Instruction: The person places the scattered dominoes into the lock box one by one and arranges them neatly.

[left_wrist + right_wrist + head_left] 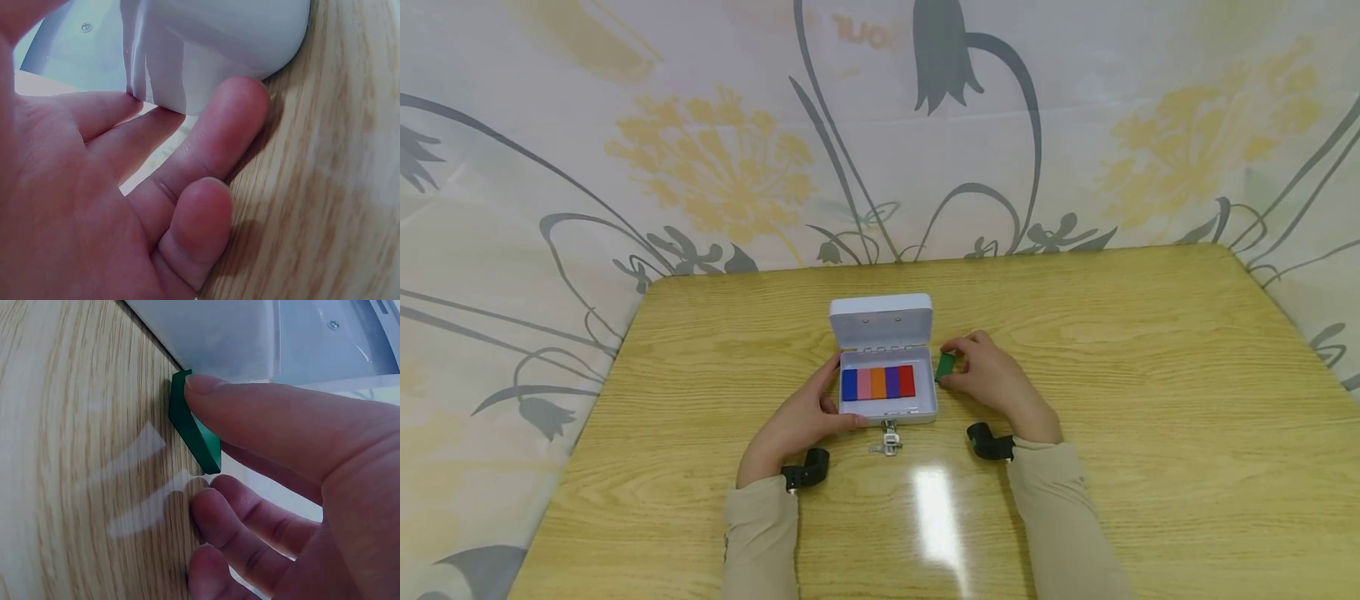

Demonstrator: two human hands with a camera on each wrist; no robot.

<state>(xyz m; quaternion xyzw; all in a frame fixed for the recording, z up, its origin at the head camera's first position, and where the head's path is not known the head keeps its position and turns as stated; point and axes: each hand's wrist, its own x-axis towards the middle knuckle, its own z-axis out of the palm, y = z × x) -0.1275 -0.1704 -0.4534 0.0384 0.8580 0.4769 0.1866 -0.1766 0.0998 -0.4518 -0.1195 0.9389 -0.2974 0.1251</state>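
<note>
A white hinged metal box (928,408) sits on the table with its lid (880,325) raised. Inside lies a row of coloured blocks: blue (849,385), pink (864,384), orange (878,383), purple (892,382) and red (907,381). My left hand (801,421) grips the box at its left side, thumb along the front edge and fingertips against the side wall. My right hand (992,375) pinches a green block (194,434) between thumb and fingers, just beyond the box's right wall and low over the wood.
A metal latch (891,439) hangs from the box's front onto the wooden table (1150,400). Behind the table's back edge rises a flower-patterned cloth (880,150). Black wrist cameras (988,442) stick out inward from both wrists.
</note>
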